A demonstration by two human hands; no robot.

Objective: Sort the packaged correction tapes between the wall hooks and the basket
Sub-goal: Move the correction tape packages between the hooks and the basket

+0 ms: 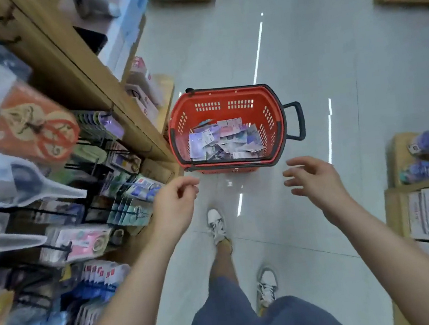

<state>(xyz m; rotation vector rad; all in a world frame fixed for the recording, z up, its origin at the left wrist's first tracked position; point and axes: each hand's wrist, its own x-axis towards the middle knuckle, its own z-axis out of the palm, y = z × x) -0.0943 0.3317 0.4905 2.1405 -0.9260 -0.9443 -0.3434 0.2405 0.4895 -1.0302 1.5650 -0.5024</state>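
Both grips empty, left hand point(177, 202) loosely curled and right hand point(313, 179) relaxed, beside the black wire wall hooks point(92, 151) and short of the red plastic basket point(227, 106) holding the purple-and-white packaged correction tapes point(221, 139); judged next: reach in and pinch one packet.

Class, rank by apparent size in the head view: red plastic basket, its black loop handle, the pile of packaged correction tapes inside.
Red plastic basket, largest
pile of packaged correction tapes
black loop handle, smallest
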